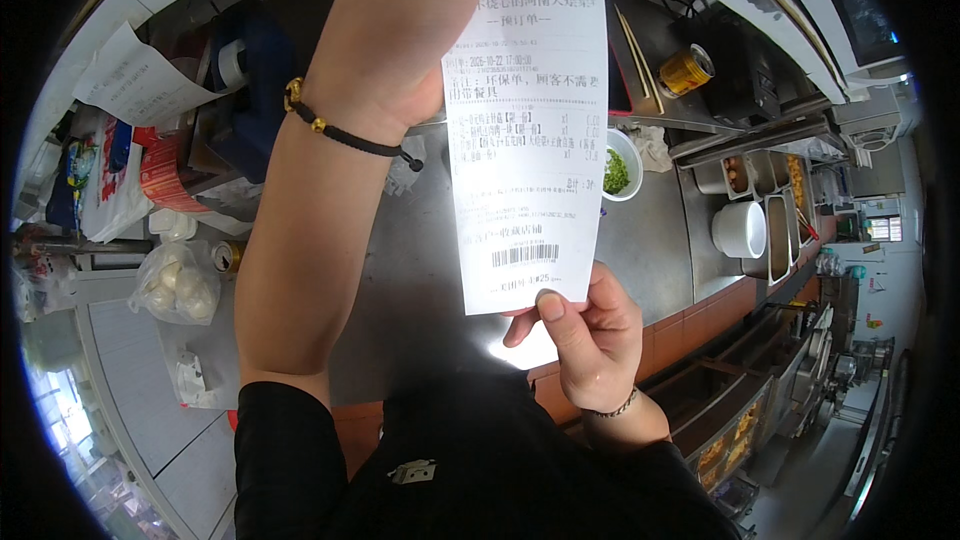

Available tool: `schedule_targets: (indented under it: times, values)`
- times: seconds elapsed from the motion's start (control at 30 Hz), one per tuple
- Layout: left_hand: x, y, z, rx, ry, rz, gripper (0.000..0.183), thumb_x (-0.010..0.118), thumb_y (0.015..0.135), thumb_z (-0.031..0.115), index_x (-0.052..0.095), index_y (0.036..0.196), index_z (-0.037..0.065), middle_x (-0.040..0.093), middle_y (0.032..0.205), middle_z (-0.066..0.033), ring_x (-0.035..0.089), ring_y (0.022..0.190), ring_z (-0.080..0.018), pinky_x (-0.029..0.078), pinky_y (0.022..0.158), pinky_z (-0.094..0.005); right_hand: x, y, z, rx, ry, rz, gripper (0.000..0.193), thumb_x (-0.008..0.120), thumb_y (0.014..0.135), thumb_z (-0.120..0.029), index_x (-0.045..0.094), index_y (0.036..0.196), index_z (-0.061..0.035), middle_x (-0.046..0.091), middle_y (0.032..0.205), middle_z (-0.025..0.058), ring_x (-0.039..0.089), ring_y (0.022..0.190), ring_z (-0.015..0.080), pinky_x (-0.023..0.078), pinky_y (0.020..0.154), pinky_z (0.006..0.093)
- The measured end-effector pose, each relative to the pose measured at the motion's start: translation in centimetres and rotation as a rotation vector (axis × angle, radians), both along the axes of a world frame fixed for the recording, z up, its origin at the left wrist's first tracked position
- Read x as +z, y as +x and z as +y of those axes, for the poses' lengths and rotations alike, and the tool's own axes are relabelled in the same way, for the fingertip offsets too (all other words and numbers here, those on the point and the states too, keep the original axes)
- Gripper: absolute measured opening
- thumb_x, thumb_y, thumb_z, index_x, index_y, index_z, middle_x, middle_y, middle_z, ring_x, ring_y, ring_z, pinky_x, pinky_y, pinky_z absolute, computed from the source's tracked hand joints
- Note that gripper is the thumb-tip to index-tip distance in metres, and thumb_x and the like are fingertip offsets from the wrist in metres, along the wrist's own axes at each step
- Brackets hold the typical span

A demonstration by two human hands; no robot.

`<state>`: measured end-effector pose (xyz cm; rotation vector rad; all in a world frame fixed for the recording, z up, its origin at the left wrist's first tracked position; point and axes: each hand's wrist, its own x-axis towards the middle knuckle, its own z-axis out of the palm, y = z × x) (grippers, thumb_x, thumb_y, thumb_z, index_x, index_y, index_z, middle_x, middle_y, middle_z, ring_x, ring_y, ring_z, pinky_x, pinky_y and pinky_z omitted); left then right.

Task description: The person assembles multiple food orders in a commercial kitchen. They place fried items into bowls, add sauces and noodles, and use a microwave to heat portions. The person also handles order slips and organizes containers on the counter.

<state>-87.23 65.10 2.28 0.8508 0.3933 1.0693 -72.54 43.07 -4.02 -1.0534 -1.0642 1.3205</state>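
A long white printed receipt (525, 170) hangs upright in front of me, with a barcode near its lower end. My left hand (425, 15) reaches up to the receipt's top and grips it there; its fingers are partly behind the paper and cut off by the upper edge of the view. The bottom edge is pinched between the thumb and fingers of my right hand (598, 340). Behind the paper, to its right, a white bowl (627, 183) of chopped greens stands on the steel counter (655, 250).
White tubs (740, 230) stand beside steel food pans (778, 240) at the right. Chopsticks (640, 60) and a yellow can (687, 71) lie farther back. To the left are a bag of pale round items (178, 285) and another receipt (140, 75).
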Motion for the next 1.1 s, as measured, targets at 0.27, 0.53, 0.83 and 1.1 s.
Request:
schedule_targets:
  times: [0.27,0.53,0.83,1.1]
  values:
    - [-1.4,-0.8,-0.9,0.036,0.066,0.039,0.029,0.063,0.097,0.02,0.065,0.109,-0.006,0.07,0.1,-0.0117,0.068,0.088,-0.0207,0.054,0.081,-0.0319,-1.7,-0.5,-1.7,-0.074,-0.106,-0.004,0.024,0.05,0.102,-0.003,0.052,0.124,0.0056,0.071,0.101,0.0173,0.068,0.076,0.0187,0.055,0.074,0.0304]
    - [-5.8,4.2,-6.0,0.146,0.015,0.31,0.026,0.065,0.094,0.016,0.058,0.115,0.002,0.061,0.102,-0.0059,0.059,0.094,-0.0204,0.047,0.094,-0.0427,-10.6,10.4,-9.4,0.006,-0.604,-0.097,0.035,0.049,0.097,0.0,0.049,0.132,0.0038,0.066,0.096,0.0104,0.063,0.079,0.0128,0.054,0.075,0.0284]
    - [-23.4,26.1,-27.4,-0.137,-0.463,0.613,0.006,0.052,0.099,0.007,0.058,0.097,0.006,0.053,0.073,-0.0001,0.047,0.056,-0.0089,0.04,0.05,-0.0238,-21.4,32.2,-26.2,-0.547,-0.729,-0.517,0.047,0.054,0.099,-0.041,0.071,0.094,0.0034,0.068,0.083,0.0267,0.067,0.083,0.0412,0.052,0.079,0.0473]
    - [-26.8,59.0,-42.4,-0.467,0.202,1.045,0.044,0.061,0.1,0.027,0.056,0.064,0.002,0.044,0.055,0.0025,0.038,0.052,-0.0072,0.031,0.049,-0.0293,-25.9,58.1,-37.4,-0.772,-0.772,-0.009,0.024,0.056,0.101,-0.02,0.066,0.088,-0.0034,0.066,0.079,0.0051,0.06,0.064,0.0125,0.051,0.06,0.0277]
